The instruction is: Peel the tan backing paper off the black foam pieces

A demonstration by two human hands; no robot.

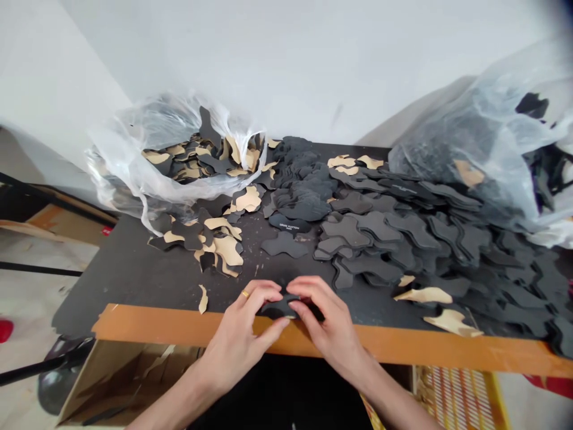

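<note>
L hand (235,340) and R hand (329,322) meet at the front of the bench (134,280), just behind its orange edge strip (188,327). A small black piece (281,307) sits btwn them, w/ fingers (264,292) of both hands curled over it from either side, tips pressed in and pinching it. L thumb (275,328) lies low along the front of the piece, and R fingertips (298,309) cover its right end, so most of its outline is hidden. Can't tell if it's lifted off the bench or still touching. A gold ring (245,294) is on one L finger.

Just ahead of the hands, a flat black shaped piece (284,245) lies alone, next to one w/ "LOUIS VUITTON" printed on it (289,224). Right of those, a big overlapping spread of black pieces (380,239) runs along the bench. Left of them is a heap of black pieces w/ tan backing (219,245), some of it curling.

Loose tan scraps (423,295) lie near the front right, and a single one (203,298) sits left of L hand. A clear plastic bag (134,179) holds more tan-and-black pieces at back left, a second one (487,155) bulges at right, and a cardboard box (120,382) is below the bench.
</note>
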